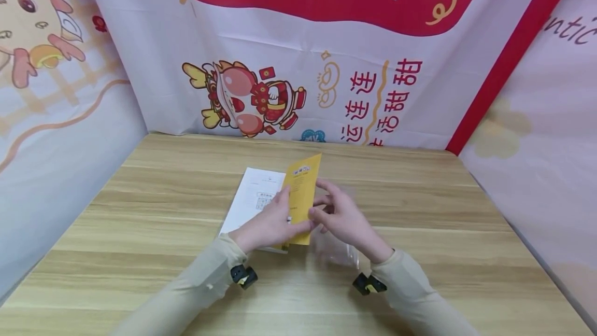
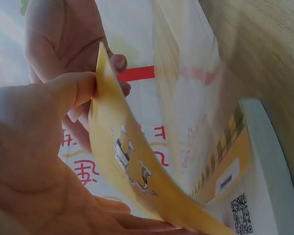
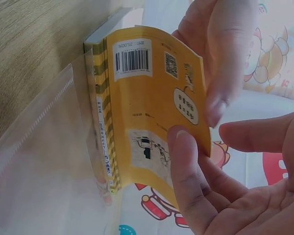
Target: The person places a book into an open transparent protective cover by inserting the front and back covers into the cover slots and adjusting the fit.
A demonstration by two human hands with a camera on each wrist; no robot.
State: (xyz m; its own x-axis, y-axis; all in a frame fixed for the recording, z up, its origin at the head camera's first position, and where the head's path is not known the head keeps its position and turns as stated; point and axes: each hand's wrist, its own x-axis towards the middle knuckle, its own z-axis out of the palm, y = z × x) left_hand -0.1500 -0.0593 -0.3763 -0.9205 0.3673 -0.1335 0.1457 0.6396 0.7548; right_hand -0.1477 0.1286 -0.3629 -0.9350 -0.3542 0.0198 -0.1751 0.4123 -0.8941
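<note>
A thin book with a yellow cover (image 3: 137,105) lies opened in front of me, its white printed page (image 1: 254,201) on the left. My left hand (image 1: 272,222) pinches the raised yellow cover, thumb on its inner face and fingers on the opposite side. The right hand (image 1: 342,219) is at the cover's free edge; one fingertip touches the outer face, which bears a barcode (image 3: 132,61), while its thumb stands slightly apart from the edge. A clear plastic sleeve (image 3: 44,156) lies on the table beside the book, partly under my right hand.
The wood-grain table (image 1: 154,211) stretches out around the book. Printed white cloth (image 1: 298,40) with red shapes and cartoon figures hangs along the back edge, and more printed cloth stands at both sides.
</note>
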